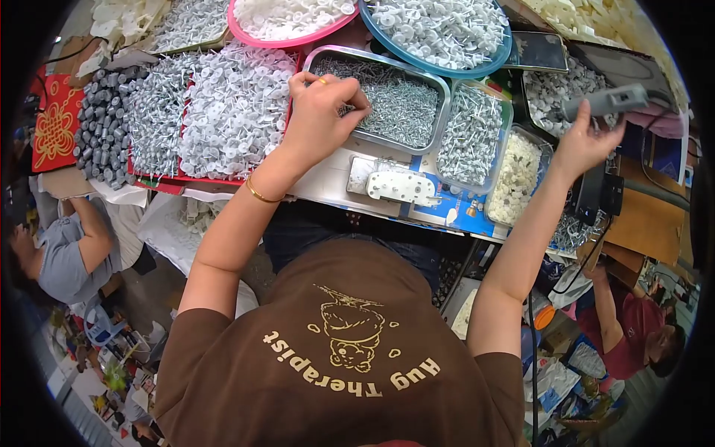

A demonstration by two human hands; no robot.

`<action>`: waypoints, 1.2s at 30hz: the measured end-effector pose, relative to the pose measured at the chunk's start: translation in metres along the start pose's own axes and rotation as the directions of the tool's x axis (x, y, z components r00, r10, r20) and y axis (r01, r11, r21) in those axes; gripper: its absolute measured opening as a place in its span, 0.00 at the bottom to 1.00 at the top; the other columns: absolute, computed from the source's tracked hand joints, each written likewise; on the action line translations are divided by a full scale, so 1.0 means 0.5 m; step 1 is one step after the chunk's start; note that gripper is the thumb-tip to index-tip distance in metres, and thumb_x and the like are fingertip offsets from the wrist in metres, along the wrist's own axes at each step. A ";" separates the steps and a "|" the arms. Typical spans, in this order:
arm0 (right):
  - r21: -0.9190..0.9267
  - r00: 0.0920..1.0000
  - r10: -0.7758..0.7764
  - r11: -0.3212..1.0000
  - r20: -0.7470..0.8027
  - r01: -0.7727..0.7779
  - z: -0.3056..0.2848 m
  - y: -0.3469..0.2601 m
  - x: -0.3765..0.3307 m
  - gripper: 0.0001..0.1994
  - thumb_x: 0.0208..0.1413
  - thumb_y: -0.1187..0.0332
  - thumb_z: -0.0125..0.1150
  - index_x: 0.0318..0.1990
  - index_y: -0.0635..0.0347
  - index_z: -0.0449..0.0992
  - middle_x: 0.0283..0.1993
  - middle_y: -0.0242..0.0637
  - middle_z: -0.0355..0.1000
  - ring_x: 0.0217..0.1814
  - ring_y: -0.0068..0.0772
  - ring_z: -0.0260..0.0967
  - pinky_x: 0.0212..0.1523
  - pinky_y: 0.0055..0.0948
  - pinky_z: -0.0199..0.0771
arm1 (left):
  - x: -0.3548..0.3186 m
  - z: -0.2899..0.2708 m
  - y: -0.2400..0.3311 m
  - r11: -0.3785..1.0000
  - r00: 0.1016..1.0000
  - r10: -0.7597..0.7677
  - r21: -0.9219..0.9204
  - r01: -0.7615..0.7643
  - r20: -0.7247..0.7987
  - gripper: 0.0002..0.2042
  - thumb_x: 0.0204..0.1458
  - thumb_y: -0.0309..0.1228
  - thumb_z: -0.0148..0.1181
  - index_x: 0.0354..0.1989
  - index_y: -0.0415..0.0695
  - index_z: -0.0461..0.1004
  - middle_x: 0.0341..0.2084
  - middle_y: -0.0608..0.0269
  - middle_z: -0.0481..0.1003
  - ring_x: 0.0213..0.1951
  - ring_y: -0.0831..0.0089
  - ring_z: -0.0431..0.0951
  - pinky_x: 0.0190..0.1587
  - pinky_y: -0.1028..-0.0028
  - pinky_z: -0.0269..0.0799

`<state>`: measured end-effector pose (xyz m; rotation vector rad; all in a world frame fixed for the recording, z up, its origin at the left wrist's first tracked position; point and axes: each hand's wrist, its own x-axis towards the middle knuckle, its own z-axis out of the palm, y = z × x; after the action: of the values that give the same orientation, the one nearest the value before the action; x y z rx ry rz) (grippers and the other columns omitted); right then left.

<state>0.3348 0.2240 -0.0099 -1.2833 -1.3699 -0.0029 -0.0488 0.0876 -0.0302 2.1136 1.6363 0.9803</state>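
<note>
My left hand [328, 112] is over a rectangular metal tray [445, 112] of small silver screws [402, 108]. Its fingers are curled together, and whatever they may pinch is hidden. My right hand [592, 145], off to the right, grips a grey electric screwdriver [611, 102] and holds it above a dark box of white-headed parts [547, 89]. On the table edge between my arms sits a white plate with small holes [402, 188], fixed against a small metal block [360, 173].
White plastic-headed nails [238, 112] and dark grey cylinders [108, 123] lie in heaps at left. A pink basin [290, 37], a blue basin [499, 56] and a phone [538, 51] are at the back. Clear tubs [506, 123] stand right. Other people sit at both sides.
</note>
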 end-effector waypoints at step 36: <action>0.562 0.606 -0.131 0.561 0.785 -0.608 -0.068 -0.409 -0.209 0.25 0.55 0.47 0.66 0.36 0.63 0.66 0.21 0.34 0.63 0.18 0.23 0.60 0.18 0.22 0.63 | -0.068 0.053 0.160 0.949 0.945 0.220 -0.277 -0.150 0.242 0.20 0.47 0.30 0.70 0.46 0.46 0.67 0.38 0.66 0.77 0.48 0.64 0.75 0.57 0.56 0.53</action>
<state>0.1935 0.0541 0.0604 -0.6365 -1.5286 1.4283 0.0234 0.0355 -0.0129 2.1401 1.1314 0.8570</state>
